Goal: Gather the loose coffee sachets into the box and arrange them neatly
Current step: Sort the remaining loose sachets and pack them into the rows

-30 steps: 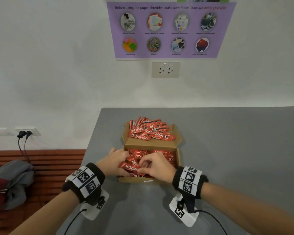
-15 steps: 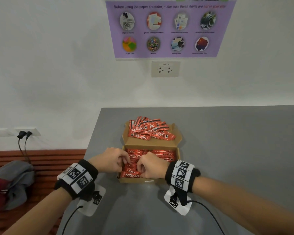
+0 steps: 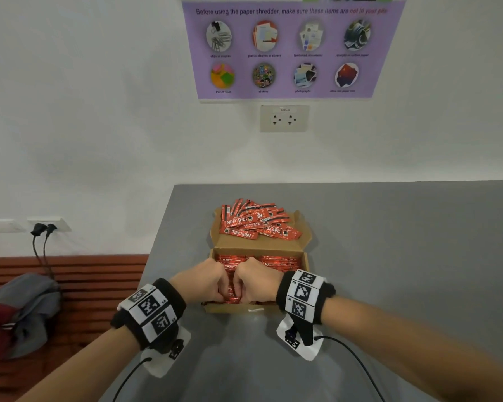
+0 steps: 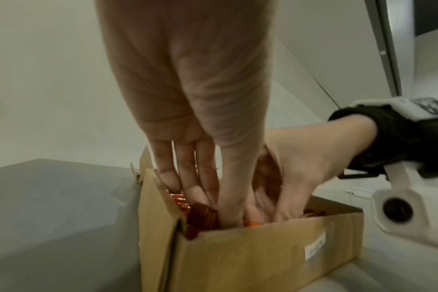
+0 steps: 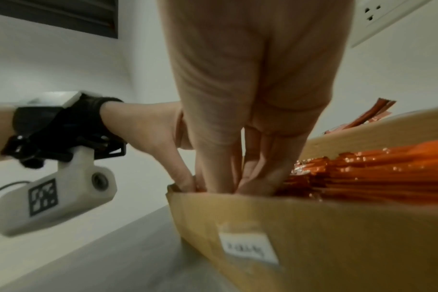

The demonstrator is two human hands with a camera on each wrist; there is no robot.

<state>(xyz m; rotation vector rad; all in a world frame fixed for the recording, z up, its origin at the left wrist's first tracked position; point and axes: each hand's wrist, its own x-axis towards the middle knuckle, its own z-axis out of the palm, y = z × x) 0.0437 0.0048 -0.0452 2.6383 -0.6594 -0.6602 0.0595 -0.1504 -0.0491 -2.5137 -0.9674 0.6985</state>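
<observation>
Both hands down in box [image 3: 235, 308] on worktop [image 3: 389, 242]: left fingers [image 4: 188, 189] and right fingers [image 5: 258, 177] straight, pressing sachets [image 3: 279, 261]. Likely light, limp, slick foil; best pinched across the bundle's middle.

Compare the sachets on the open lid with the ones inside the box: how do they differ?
The sachets on the lid lie flat, fanned crookedly, overlapping. The sachets inside the box stand on edge in tight rows. Both hands reach only among the boxed ones. Both sets are red.
</observation>
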